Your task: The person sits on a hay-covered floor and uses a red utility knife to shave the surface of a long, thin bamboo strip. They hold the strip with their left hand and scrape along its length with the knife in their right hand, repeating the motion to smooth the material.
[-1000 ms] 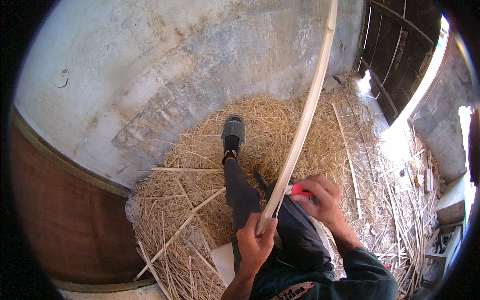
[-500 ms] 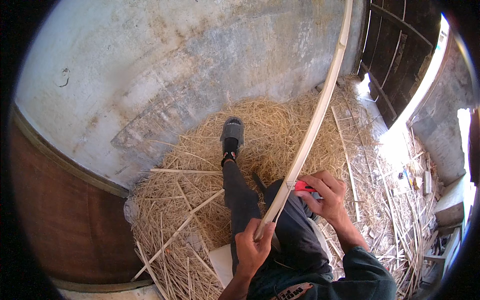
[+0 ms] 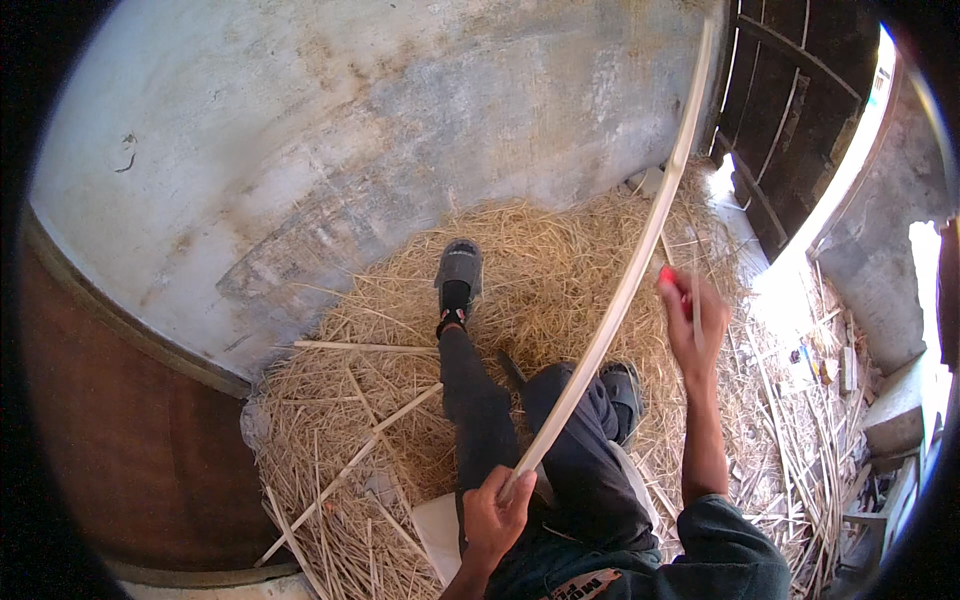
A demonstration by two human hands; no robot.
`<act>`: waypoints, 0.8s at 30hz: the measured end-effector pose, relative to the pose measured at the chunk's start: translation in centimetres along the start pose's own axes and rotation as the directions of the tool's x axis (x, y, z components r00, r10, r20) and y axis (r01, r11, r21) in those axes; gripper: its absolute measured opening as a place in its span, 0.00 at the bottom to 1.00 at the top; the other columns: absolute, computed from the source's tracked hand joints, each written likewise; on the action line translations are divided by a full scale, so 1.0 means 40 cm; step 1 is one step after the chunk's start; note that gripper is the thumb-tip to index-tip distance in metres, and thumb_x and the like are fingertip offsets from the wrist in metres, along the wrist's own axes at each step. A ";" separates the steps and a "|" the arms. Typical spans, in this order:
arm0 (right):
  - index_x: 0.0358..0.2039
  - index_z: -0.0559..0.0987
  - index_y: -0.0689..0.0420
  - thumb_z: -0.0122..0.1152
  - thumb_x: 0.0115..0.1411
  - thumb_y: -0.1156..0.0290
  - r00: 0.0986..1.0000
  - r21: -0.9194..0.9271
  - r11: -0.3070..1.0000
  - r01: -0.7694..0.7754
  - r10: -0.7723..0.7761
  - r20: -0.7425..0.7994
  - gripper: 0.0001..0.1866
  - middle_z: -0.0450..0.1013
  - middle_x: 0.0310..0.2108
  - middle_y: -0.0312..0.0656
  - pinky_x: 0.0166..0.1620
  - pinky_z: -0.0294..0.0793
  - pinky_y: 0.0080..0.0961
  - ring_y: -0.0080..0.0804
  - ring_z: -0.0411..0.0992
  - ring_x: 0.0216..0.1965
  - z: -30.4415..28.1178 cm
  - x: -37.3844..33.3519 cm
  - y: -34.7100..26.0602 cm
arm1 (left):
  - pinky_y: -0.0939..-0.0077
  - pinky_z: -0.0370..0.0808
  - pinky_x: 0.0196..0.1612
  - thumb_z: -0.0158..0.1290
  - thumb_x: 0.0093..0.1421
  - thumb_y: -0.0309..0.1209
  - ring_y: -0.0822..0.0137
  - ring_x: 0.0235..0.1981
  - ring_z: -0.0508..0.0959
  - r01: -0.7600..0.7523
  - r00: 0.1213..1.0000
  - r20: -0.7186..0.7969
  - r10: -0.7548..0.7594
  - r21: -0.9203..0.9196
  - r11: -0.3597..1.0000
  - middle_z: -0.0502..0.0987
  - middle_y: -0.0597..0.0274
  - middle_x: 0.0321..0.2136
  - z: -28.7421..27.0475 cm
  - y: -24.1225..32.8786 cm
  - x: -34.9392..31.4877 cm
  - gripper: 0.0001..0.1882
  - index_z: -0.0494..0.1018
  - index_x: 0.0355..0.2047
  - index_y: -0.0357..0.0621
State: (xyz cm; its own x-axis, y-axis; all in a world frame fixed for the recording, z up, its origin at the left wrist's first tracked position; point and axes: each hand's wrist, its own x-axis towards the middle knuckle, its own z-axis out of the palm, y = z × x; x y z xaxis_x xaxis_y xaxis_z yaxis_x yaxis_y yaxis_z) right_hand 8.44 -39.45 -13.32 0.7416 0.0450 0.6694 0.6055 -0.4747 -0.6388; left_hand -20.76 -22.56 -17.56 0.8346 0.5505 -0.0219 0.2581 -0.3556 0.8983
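Note:
A long pale bamboo strip (image 3: pixel 622 295) rises from my lap toward the top of the view, bowed slightly. Its lower end is gripped by my left hand (image 3: pixel 495 513), fingers wrapped round it over my thigh. To the right of the strip, apart from it, my right hand (image 3: pixel 700 312) is closed round a small red-handled cutting tool (image 3: pixel 666 274). The tool's blade cannot be made out, and the hand is blurred. A thin pale sliver (image 3: pixel 697 305) shows at that hand; whether it is held is unclear.
Straw-like shavings (image 3: pixel 530 240) cover the floor round my legs and sandals (image 3: pixel 460 265). Loose strips (image 3: pixel 350 465) lie at the left, more (image 3: pixel 790 430) at the right. A stained wall (image 3: pixel 400 120) stands ahead, dark wooden boards (image 3: pixel 790 100) at the far right.
My right hand has moved up and to the right, away from the bamboo strip, with the red tool. A thin split near the strip's lower end no longer shows there. The left hand keeps its grip.

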 end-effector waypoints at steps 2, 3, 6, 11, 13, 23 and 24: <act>0.41 0.87 0.60 0.72 0.63 0.61 0.998 -0.046 0.998 -0.054 0.052 -0.037 0.15 0.77 0.23 0.44 0.29 0.70 0.29 0.31 0.72 0.22 -0.001 0.047 0.066 | 0.72 0.67 0.20 0.61 0.70 0.40 0.76 0.16 0.74 0.032 0.999 0.042 -0.033 0.021 0.999 0.73 0.58 0.15 -0.007 -0.032 -0.020 0.18 0.76 0.29 0.38; 0.42 0.87 0.59 0.71 0.63 0.59 0.992 -0.064 0.990 -0.128 0.126 -0.024 0.16 0.77 0.23 0.45 0.29 0.70 0.30 0.32 0.73 0.22 -0.004 0.059 0.087 | 0.72 0.67 0.20 0.61 0.69 0.40 0.76 0.17 0.74 0.048 0.997 0.059 -0.050 0.034 0.998 0.73 0.57 0.15 -0.010 -0.043 -0.023 0.18 0.76 0.29 0.38; 0.42 0.87 0.57 0.68 0.65 0.53 0.955 -0.202 0.954 -0.219 0.252 0.156 0.19 0.79 0.25 0.47 0.31 0.73 0.34 0.37 0.76 0.24 -0.009 0.064 0.103 | 0.74 0.64 0.21 0.61 0.69 0.41 0.79 0.18 0.71 0.061 0.998 0.010 -0.061 -0.019 0.998 0.72 0.62 0.15 -0.019 -0.048 -0.007 0.19 0.76 0.29 0.37; 0.43 0.87 0.54 0.66 0.65 0.49 0.652 -0.567 0.822 0.050 0.403 0.642 0.20 0.83 0.32 0.52 0.39 0.78 0.45 0.50 0.83 0.36 -0.041 -0.009 0.163 | 0.79 0.59 0.23 0.61 0.70 0.41 0.84 0.22 0.63 0.130 0.991 0.041 -0.124 -0.237 0.963 0.68 0.73 0.18 -0.025 -0.042 0.033 0.18 0.75 0.31 0.38; 0.44 0.86 0.54 0.66 0.66 0.52 0.683 -0.486 0.874 0.003 0.353 0.640 0.19 0.82 0.34 0.52 0.39 0.78 0.44 0.49 0.82 0.36 -0.041 -0.041 0.157 | 0.79 0.61 0.24 0.62 0.69 0.40 0.84 0.23 0.64 0.136 0.991 0.050 -0.127 -0.295 0.946 0.69 0.72 0.20 -0.023 -0.006 0.041 0.17 0.75 0.33 0.38; 0.44 0.83 0.55 0.73 0.60 0.64 0.825 0.350 0.928 0.127 -0.294 0.482 0.14 0.80 0.34 0.42 0.33 0.78 0.35 0.41 0.80 0.29 0.002 -0.140 -0.094 | 0.83 0.67 0.26 0.67 0.65 0.37 0.84 0.24 0.69 -0.056 0.998 -0.048 0.042 -0.332 0.942 0.73 0.72 0.22 0.003 0.097 0.114 0.16 0.74 0.36 0.39; 0.43 0.83 0.55 0.75 0.57 0.64 0.786 0.433 0.882 0.188 -0.399 0.472 0.16 0.80 0.34 0.41 0.32 0.78 0.34 0.40 0.79 0.27 0.003 -0.152 -0.106 | 0.83 0.67 0.26 0.67 0.65 0.37 0.84 0.24 0.69 -0.074 0.997 -0.049 0.061 -0.337 0.939 0.73 0.72 0.22 0.006 0.109 0.119 0.16 0.74 0.36 0.39</act>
State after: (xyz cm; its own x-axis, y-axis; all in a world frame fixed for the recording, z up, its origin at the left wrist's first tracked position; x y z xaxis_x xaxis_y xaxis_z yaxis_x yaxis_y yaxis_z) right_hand 1.38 -37.61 -14.71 0.4775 0.6395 0.6026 0.7984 -0.0294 -0.6014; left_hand -15.54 -21.69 -13.85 0.8241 0.5639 0.0545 0.0164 -0.1198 0.9927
